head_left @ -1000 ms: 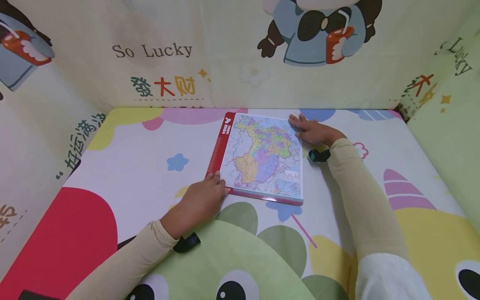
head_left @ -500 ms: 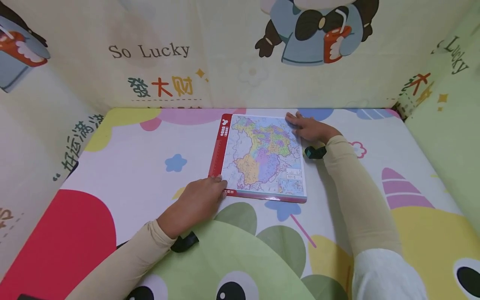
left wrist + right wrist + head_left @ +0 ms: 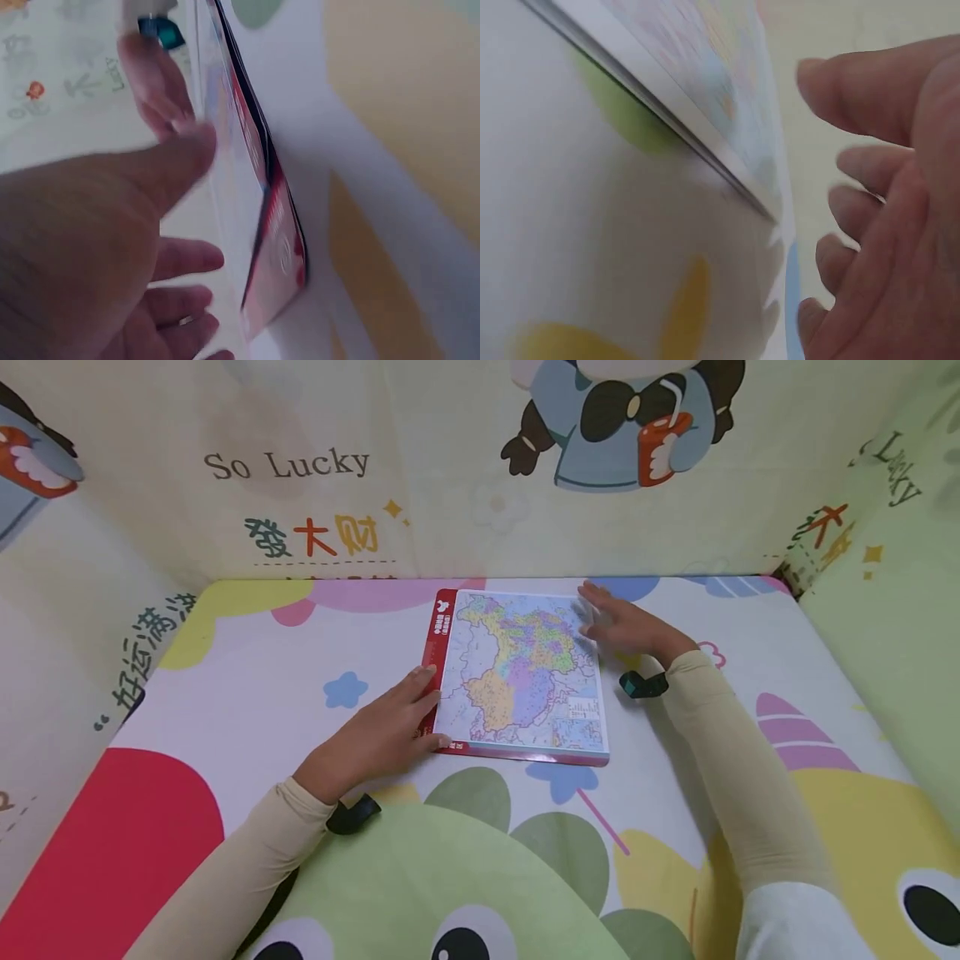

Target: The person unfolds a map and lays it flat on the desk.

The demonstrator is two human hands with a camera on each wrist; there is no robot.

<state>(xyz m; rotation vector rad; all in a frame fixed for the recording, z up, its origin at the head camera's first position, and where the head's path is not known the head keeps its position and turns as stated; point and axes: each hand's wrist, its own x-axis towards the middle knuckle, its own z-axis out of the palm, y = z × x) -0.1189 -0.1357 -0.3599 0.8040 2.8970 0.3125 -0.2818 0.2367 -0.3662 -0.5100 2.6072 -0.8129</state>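
A flat rectangular map board (image 3: pixel 517 677), with a coloured map and a red band (image 3: pixel 437 639) down its left side, lies on the table. Its edge shows more than one layer in both wrist views. My left hand (image 3: pixel 375 727) is at the board's near left corner, fingers spread and fingertips right at the red band. In the left wrist view, a gap shows between thumb and fingers, with nothing pinched. Over the far right corner hovers my right hand (image 3: pixel 633 622), its fingers loosely extended; the right wrist view shows them (image 3: pixel 859 161) apart from the board.
The table cover (image 3: pixel 277 693) has cartoon prints, among them a large green figure (image 3: pixel 390 877) at the front. Printed cloth walls (image 3: pixel 450 518) stand behind and at both sides. A dark wrist strap mount (image 3: pixel 643 684) sits under the right wrist.
The board has turned slightly straighter. My left hand has loosened from the corner and spread its fingers, shifting left. My right hand has lifted a little and moved right relative to the board.
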